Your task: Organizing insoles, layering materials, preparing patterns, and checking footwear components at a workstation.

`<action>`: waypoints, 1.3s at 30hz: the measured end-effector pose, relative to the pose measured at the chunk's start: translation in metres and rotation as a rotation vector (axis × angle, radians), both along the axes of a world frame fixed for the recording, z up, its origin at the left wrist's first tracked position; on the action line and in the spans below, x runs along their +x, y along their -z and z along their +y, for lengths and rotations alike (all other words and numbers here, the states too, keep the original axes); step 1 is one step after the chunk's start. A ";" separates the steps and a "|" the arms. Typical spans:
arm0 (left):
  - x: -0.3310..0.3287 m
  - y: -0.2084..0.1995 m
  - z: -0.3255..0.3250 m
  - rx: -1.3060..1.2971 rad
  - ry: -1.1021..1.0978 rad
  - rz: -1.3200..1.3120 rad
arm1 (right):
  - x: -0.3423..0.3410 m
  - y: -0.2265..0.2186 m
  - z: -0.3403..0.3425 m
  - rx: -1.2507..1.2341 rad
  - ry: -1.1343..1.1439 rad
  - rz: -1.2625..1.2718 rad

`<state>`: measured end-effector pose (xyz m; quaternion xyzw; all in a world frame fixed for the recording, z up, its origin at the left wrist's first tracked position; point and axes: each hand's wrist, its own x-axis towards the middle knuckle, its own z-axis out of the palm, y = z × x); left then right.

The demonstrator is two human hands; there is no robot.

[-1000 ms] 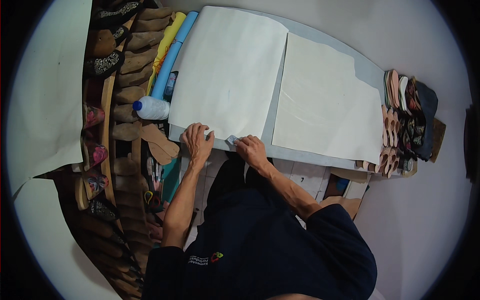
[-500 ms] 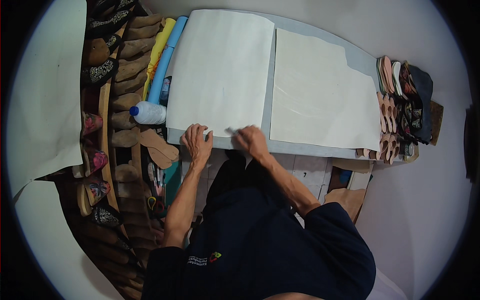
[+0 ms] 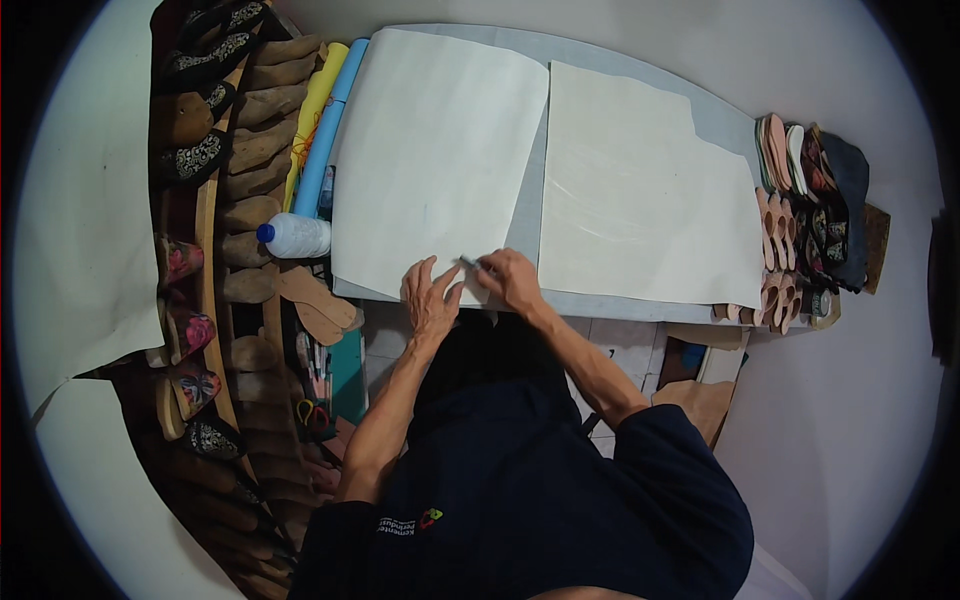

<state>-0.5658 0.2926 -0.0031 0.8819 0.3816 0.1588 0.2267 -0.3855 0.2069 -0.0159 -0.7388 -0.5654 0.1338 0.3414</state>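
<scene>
On the left of the table lies a large off-white sheet [image 3: 430,150], set askew, its near end down by the table's front edge. My left hand [image 3: 432,300] rests on that near end, fingers apart, holding nothing. Just to its right, my right hand [image 3: 512,280] is closed round a small thin grey tool [image 3: 468,262] whose tip points left over the sheet. The tool is too small and blurred to tell its kind. A second off-white sheet [image 3: 640,190], with a cut-away far right corner, lies flat to the right, apart from both hands.
A white bottle with a blue cap [image 3: 300,236] and blue [image 3: 335,130] and yellow rolls [image 3: 318,100] border the table's left side. Beyond them, shelves hold wooden shoe lasts [image 3: 265,150] and patterned shoes. Pink soles [image 3: 775,230] and shoes crowd the right end.
The left sheet has turned, its near end shifting left and toward me, widening the gap between the sheets at the front. My left hand has moved right, nearer my right hand.
</scene>
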 end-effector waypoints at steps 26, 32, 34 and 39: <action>0.015 -0.005 0.000 -0.114 -0.102 0.021 | 0.055 0.014 0.055 0.030 -0.300 0.044; 0.021 -0.012 -0.001 -0.138 -0.106 0.045 | 0.171 0.014 0.123 0.002 0.008 -0.061; 0.022 -0.007 -0.002 -0.143 -0.115 0.010 | 0.228 0.006 0.151 -0.040 0.169 0.048; 0.019 -0.006 -0.002 -0.140 -0.132 0.015 | 0.222 0.010 0.156 0.077 0.383 0.953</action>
